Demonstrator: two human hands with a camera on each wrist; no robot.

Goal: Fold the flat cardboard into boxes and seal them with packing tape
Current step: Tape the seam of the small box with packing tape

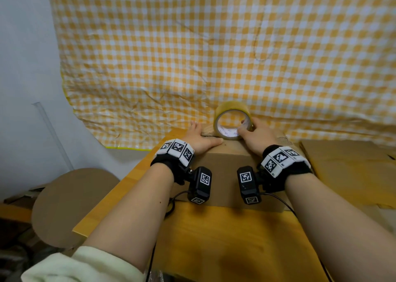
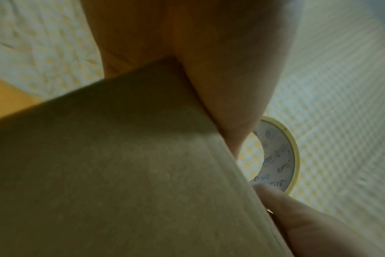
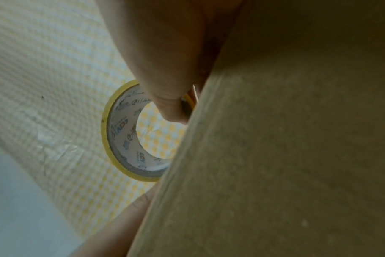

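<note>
The right hand point(image 1: 256, 134) has its grip on the tape roll point(image 1: 232, 120), thumb hooked through the core, the roll standing on edge atop the cardboard box point(image 1: 225, 163), at its far edge. The left hand point(image 1: 200, 139) lies flat on the box top just left of the roll, fingers straight. The seam appears to run left-right between the hands. The box sits on the table point(image 1: 214, 238); flat cardboard point(image 1: 347, 170) lies to the right, checked cloth point(image 1: 214, 45) behind.
</note>
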